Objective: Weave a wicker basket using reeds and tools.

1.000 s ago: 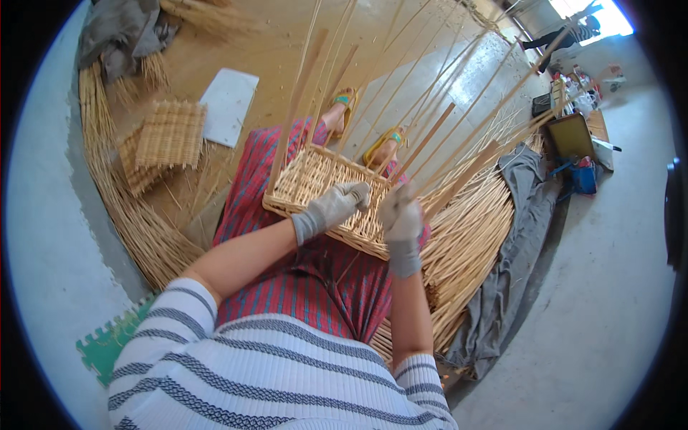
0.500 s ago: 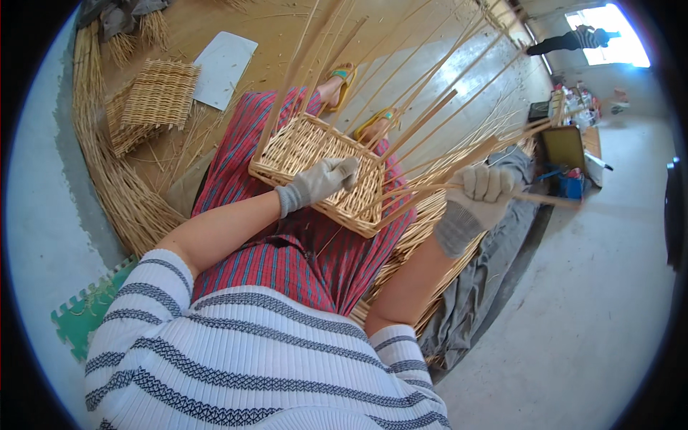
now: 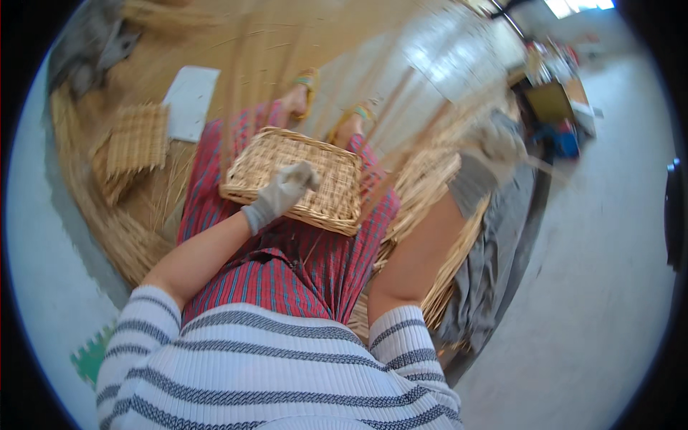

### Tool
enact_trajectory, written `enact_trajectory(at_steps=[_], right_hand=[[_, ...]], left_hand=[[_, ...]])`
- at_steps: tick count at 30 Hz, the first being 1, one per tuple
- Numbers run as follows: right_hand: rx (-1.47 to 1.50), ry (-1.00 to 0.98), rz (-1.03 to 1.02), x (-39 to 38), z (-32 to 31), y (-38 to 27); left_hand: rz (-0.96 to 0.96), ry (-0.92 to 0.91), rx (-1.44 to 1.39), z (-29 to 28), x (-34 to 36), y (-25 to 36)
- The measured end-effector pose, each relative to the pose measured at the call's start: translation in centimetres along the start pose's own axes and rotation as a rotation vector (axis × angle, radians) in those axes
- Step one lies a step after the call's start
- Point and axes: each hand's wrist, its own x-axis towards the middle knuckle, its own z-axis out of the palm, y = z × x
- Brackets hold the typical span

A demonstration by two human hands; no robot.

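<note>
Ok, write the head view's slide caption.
Gloved left hand over a woven basket on the lap; blurred right hand holding a strand.

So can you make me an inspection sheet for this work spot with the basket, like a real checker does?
Surface: lap in red striped cloth, with the basket resting on it.
Job's things: the basket is shallow and woven; blurred stakes stand up around it.
Clutter: mats and a white board on the left; reeds and grey cloth on the right.
Left hand: gloved, over the basket's near side; its grip is unclear.
Right hand: gloved, out to the right, blurred; seems closed on a pale strip.
Cables: nothing seen.
Surroundings: green mat at lower left, window at top right.
</note>
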Motion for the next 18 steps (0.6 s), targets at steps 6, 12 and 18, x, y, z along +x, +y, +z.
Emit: enact_trajectory(at_steps=[6,12,18], right_hand=[[-1.794,0.259,-0.927,-4.2,-0.8,7.4],[-2.974,-1.284,-0.596,-9.7,-0.8,12.4],[-2.700,-1.579,-0.648,-10.4,-2.1,9.6]], left_hand=[[-0.269,-0.112,-0.270,-0.2,0.4,1.6],[-0.411,-0.311,-0.397,-1.1,1.1,3.0],[-0.392,-0.243,-0.344,-0.7,0.9,1.4]])
